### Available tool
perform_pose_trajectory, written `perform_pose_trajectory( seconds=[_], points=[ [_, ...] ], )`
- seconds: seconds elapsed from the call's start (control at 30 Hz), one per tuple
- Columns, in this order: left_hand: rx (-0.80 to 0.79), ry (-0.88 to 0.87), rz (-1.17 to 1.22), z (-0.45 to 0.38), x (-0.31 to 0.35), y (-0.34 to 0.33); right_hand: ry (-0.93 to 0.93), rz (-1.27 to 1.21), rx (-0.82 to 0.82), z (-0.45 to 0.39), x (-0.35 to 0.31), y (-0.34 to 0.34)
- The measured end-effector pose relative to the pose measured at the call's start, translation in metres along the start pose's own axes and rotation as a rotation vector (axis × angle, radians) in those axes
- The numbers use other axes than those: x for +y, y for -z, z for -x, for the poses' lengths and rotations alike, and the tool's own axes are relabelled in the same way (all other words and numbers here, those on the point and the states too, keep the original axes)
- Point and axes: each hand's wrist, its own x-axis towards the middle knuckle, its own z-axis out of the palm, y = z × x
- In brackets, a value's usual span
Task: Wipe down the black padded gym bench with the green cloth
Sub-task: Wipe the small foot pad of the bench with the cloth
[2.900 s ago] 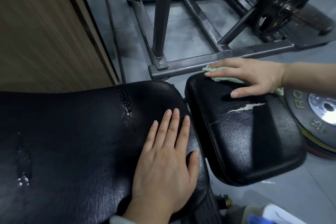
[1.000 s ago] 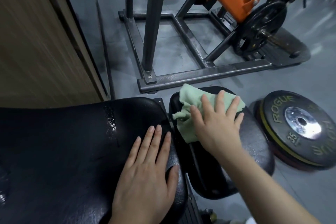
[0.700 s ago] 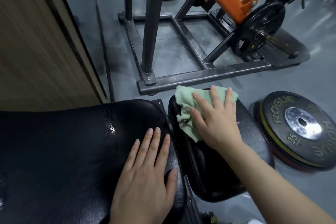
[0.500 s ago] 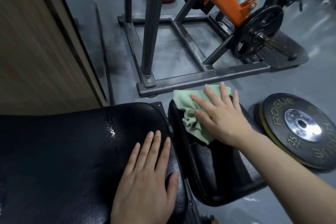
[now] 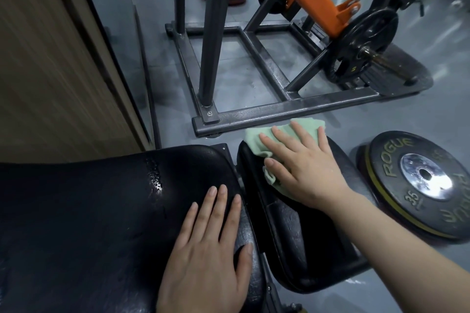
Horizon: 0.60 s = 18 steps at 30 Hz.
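Black padded bench [image 5: 101, 211] — green cloth [image 5: 256, 143], both hands atop.

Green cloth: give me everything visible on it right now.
The green cloth is pale mint, soft and towel-like, crumpled rather than folded flat. It lies on the far end of the smaller black seat pad, its far edge seeming to reach past the pad's rim toward the steel frame rail. The right hand presses it down with fingers spread and straight, covering most of it; bunched folds show by the thumb. The left hand rests flat on the larger back pad, apart from the cloth.
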Motion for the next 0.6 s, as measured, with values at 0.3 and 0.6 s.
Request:
perform_pose_trajectory(
  seconds=[0.3,0.6],
  points=[
    [0.023,-0.005,-0.011,0.000,0.000,-0.001,0.101,0.005,-0.061,-0.014,-0.012,0.004],
    [0.038,-0.014,-0.019,-0.001,-0.002,-0.002,0.204,-0.053,-0.045,-0.023,0.003,0.003]
  ],
)
